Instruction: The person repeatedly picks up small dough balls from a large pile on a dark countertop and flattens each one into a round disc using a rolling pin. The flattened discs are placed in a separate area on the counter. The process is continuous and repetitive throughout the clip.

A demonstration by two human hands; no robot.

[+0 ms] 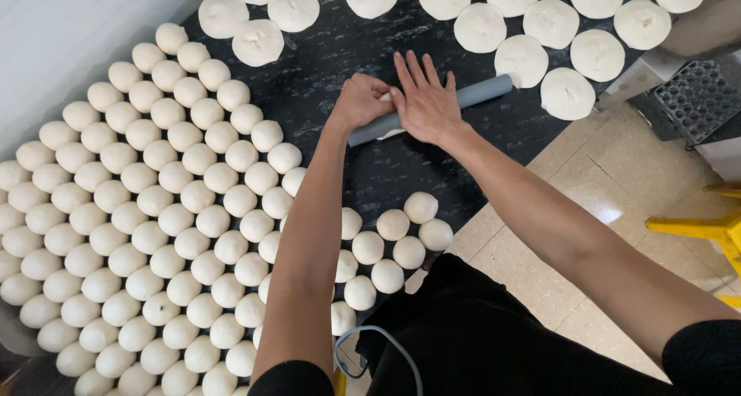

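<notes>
Both hands press a grey rolling pin [432, 110] at table [324, 64] centre: left hand [360, 101] curled over it, right hand [426, 103] flat, fingers spread. Dough balls [154, 218] fill the 8 o'clock area; flattened dough discs [532, 25] line 12 to 2 o'clock.

A grey rolling pin [478, 93] lies slantwise across the dark surface [324, 64] in the upper middle of the frame, its right end raised toward the upper right. A flattened white piece of dough [391, 133] peeks out beneath it.
</notes>
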